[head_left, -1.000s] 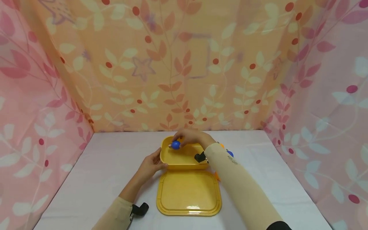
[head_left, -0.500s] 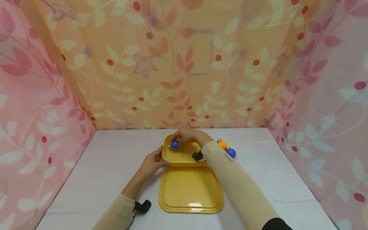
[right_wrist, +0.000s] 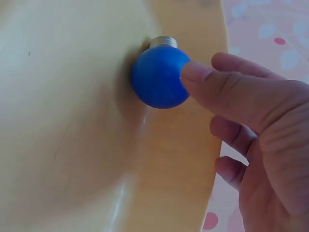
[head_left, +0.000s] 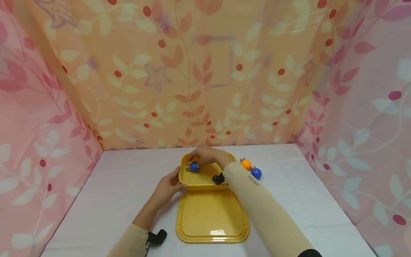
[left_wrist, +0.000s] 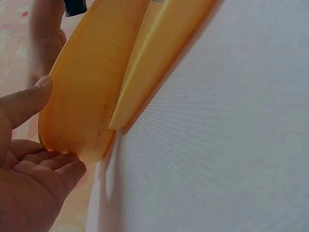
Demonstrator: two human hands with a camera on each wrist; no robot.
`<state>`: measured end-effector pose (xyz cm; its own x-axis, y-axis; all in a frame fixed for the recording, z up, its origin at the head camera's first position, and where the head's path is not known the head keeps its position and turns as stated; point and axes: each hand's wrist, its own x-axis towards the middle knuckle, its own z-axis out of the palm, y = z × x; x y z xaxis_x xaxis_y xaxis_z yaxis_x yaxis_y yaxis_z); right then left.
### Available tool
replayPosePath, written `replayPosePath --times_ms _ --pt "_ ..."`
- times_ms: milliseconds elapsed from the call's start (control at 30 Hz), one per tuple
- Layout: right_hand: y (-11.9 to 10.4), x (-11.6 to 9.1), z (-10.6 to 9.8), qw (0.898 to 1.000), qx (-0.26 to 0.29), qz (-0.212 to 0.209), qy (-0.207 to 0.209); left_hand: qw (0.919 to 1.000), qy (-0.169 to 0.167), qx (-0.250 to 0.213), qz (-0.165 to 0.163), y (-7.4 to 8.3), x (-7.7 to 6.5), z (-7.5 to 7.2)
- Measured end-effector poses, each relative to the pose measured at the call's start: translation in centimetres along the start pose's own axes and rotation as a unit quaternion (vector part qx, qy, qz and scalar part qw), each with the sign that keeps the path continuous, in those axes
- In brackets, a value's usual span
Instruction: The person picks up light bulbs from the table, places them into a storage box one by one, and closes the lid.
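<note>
A yellow box (head_left: 202,187) lies open on the white tabletop, its lid (head_left: 212,216) folded flat toward me. My left hand (head_left: 167,185) holds the box's left front corner, thumb and fingers on different sides of it, as the left wrist view shows. Inside, near the left end, a blue light bulb (head_left: 194,166) with a metal screw base lies on its side. My right hand (head_left: 207,155) is over the box. In the right wrist view its thumb (right_wrist: 198,72) touches or overlaps the bulb's (right_wrist: 159,77) edge, while the other fingers are apart from it.
Right of the box, partly beside my right sleeve (head_left: 257,189), lie an orange bulb (head_left: 246,164) and another blue bulb (head_left: 256,173). Patterned cloth (head_left: 160,89) closes off the back and both sides of the table. A black wrist mount (head_left: 157,237) sticks out from my left sleeve.
My right hand has lowered the blue bulb onto the box floor and its fingers have loosened from it. The left hand stays at the box corner. The view has shifted slightly.
</note>
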<state>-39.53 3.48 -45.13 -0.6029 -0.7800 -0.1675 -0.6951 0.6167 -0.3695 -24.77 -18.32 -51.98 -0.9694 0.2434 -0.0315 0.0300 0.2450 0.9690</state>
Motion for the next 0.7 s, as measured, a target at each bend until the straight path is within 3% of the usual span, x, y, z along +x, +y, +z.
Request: replayPosePath --times_ms 233,367,700 --pt "0.5 -2.0 -0.8 0.999 0.045 -0.007 0.025 1.0000 0.003 -0.003 0.004 0.2 0.1 0.2" --pt "0.7 -4.1 -1.6 0.998 0.041 -0.004 0.044 1.0000 -0.005 -0.003 0.000 0.1 0.0 0.4" --pt "0.9 -8.7 -3.1 0.993 0.042 0.004 0.114 0.9997 0.017 0.017 -0.005 0.3 0.0 0.2"
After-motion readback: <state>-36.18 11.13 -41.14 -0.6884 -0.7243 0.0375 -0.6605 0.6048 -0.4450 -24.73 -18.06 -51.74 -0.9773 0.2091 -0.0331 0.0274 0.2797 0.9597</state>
